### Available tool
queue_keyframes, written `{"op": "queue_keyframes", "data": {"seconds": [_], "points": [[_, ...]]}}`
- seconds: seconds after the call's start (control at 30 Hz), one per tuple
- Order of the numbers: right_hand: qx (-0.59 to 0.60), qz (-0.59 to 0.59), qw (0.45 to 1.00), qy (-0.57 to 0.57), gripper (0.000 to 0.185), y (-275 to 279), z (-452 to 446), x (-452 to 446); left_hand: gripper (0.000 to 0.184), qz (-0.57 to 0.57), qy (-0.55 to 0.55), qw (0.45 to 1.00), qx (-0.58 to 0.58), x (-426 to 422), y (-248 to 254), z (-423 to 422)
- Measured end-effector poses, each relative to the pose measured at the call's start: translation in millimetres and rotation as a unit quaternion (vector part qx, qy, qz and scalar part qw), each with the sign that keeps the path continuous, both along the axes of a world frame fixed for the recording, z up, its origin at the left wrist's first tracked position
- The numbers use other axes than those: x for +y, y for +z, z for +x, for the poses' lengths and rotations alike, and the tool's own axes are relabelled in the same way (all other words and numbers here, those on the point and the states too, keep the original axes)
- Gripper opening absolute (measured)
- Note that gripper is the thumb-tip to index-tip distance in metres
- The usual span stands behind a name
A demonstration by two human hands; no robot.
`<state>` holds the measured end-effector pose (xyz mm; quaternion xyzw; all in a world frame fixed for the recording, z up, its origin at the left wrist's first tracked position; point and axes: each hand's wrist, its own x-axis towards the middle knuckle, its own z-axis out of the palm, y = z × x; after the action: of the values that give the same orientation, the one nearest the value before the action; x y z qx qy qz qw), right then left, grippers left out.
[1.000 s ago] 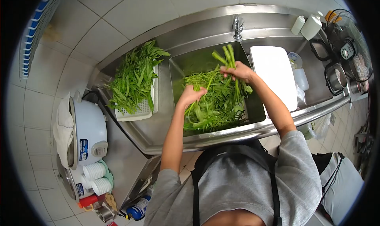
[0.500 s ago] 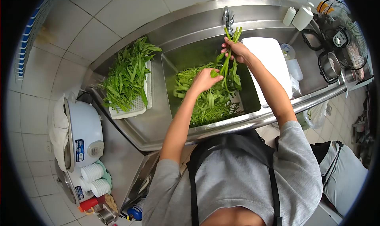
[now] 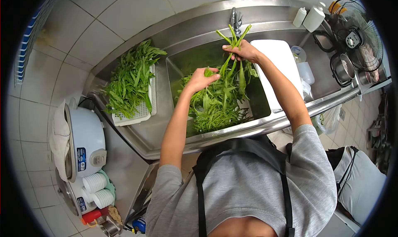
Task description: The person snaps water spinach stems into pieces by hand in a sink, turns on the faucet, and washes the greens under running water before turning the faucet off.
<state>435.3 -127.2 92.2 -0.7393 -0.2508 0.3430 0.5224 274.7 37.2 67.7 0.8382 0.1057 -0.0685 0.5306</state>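
My right hand (image 3: 244, 51) is closed round a bunch of water spinach stems (image 3: 234, 37) above the sink (image 3: 260, 106). The cut stem ends stick up past the fingers, and the leaves hang down below. To its lower left, my left hand (image 3: 202, 79) has thumb and fingers curled round a small green leafy piece. Beneath both hands lies a heap of water spinach (image 3: 219, 112) in the sink basin. More long green leaves (image 3: 132, 81) are piled on a white perforated basket (image 3: 143, 114) left of the basin.
A chrome faucet (image 3: 236, 19) rises behind the basin. At its right lies a white board (image 3: 280, 67), then plastic containers (image 3: 306, 73), two white bottles (image 3: 314, 19), pots (image 3: 344, 69) and a fan (image 3: 360, 37). A rice cooker (image 3: 88, 133) and stacked white cups (image 3: 99, 189) are at the left.
My left hand has moved left and slightly up, away from the bunch. My right hand has tilted the bunch, so its stem ends spread and lean further left.
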Motion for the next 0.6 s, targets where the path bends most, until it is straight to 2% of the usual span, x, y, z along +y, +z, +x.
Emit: {"op": "queue_keyframes", "data": {"seconds": [0.03,0.17,0.3,0.43,0.53,0.6], "points": [[-0.009,-0.012,1.000,-0.019,0.034,2,1,1,0.030,0.046,0.027,0.998,-0.019,2,3,-4],[-0.006,-0.010,0.996,-0.084,0.032,-21,20,5,0.026,0.110,0.009,0.994,-0.022,16,-4,-13],[0.014,-0.001,0.990,-0.141,0.036,-26,21,13,0.024,0.081,-0.052,0.995,0.000,6,-25,-15],[0.031,-0.011,0.986,-0.162,0.035,-27,19,23,0.028,0.064,0.002,0.998,-0.007,-12,-32,-9],[0.023,-0.019,0.987,-0.160,0.038,-21,14,29,0.032,-0.028,0.064,0.997,0.024,-12,-31,-3],[0.022,-0.017,0.987,-0.157,0.039,-14,10,29,0.033,-0.078,0.067,0.994,0.027,-9,-33,-1]]}}
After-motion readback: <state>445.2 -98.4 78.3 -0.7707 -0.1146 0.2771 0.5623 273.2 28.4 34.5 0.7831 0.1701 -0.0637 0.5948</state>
